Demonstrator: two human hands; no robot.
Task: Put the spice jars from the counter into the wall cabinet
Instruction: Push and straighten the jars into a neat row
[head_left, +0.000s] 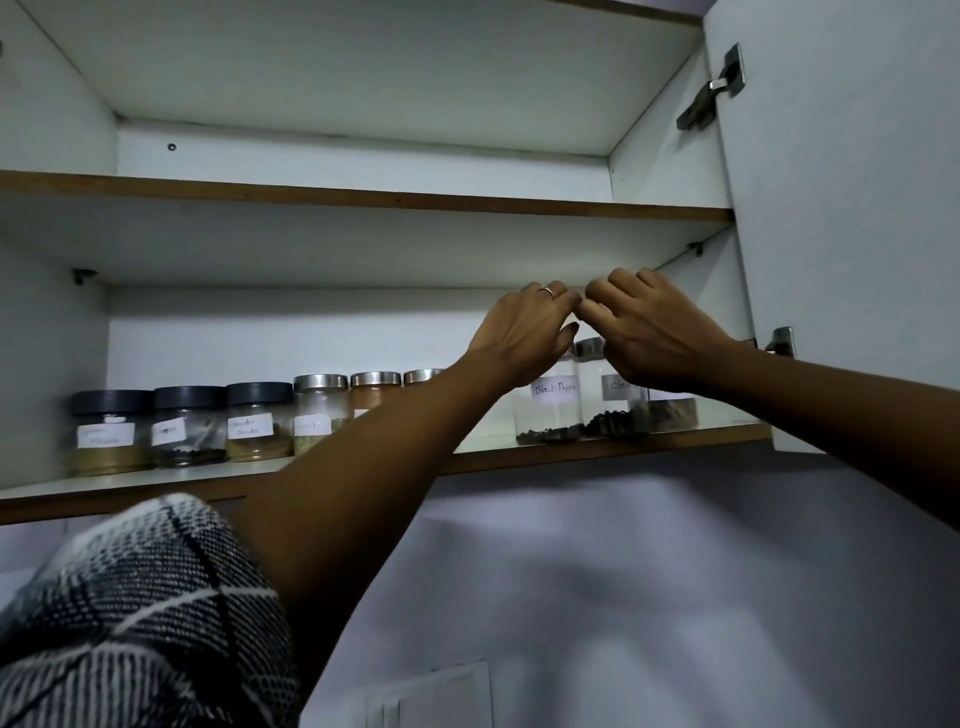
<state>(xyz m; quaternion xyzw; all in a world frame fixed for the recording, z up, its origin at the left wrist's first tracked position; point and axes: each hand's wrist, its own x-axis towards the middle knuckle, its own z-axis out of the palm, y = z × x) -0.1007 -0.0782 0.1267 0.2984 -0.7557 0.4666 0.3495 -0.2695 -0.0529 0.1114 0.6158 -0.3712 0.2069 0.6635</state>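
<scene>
the lower shelf (675, 439) of the wall cabinet (363, 202) already carries a row of spice jars. taking the black pepper jar (548, 410) as the landmark: to its left, past the left forearm, stand three steel-lidded jars (374, 389) and then three black-lidded jars (187, 426), all upright and side by side. just to its right stands a second steel-lidded jar (613, 400) with a label i can only partly read, and beyond that another jar (672, 413), mostly hidden by the right wrist.

both hands hover above the black pepper jar. the left hand (524, 338) has its fingers curled loosely and its grip holds nothing that i can see. the right hand (649, 327) is likewise half curled and empty, its fingertips almost meeting those of the left.

in my judgement the task is far along, perhaps at its end: nine or so jars are shelved and neither hand carries one. the desk is out of view, so whether any jars are left there cannot be told. the cabinet door (841, 208) stands open to the right of the landmark.
</scene>
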